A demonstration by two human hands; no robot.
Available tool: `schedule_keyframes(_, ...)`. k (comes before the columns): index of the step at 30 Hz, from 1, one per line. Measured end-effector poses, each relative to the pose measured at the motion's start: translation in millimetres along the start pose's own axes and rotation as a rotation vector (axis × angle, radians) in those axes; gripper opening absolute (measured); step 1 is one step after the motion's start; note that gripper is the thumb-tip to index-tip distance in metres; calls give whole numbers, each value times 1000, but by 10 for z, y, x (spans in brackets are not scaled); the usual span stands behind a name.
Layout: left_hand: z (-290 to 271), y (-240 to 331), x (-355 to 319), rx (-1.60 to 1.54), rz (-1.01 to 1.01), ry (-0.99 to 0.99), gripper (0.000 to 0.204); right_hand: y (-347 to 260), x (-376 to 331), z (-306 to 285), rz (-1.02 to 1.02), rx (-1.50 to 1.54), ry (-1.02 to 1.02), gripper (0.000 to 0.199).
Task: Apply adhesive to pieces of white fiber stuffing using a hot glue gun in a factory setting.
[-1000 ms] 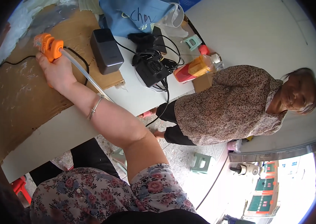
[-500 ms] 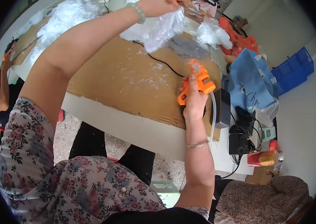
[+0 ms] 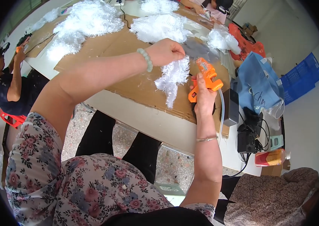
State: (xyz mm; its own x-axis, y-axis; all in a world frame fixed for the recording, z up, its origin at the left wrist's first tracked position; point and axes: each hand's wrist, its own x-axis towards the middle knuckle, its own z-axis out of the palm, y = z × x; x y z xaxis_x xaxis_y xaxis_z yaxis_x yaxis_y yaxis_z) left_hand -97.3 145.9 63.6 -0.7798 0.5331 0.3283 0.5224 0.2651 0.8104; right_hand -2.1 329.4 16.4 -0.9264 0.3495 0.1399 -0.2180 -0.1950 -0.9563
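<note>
Partly hand-hidden: orange glue gun.

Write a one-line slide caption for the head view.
Left hand holds a white feathery tuft beside the orange glue gun gripped by the right hand.

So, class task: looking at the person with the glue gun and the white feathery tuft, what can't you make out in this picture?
- Head view: the nozzle tip of the orange glue gun is too small to show whether it touches the white feathery tuft.
- The left hand closes over the tuft's top end.
- The right hand covers the gun's grip and trigger.
</note>
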Motion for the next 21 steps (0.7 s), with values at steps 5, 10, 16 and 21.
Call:
schedule_keyframes(5,346,-204,-41,-146,-94,48,22,27,-17,1,18,66,-138,28)
schedule_keyframes(10,539,-209,-51,-264,-199,8,25,63,-18,-42,49,67,-91,29)
schedule_keyframes(16,440,-135,-259,-247,-132,-58,46,50,12,-62,100,45,-58,29)
schedule_keyframes(21,443,-80,-451,86,5,-21,55,39,6,-35,121,113,-80,32)
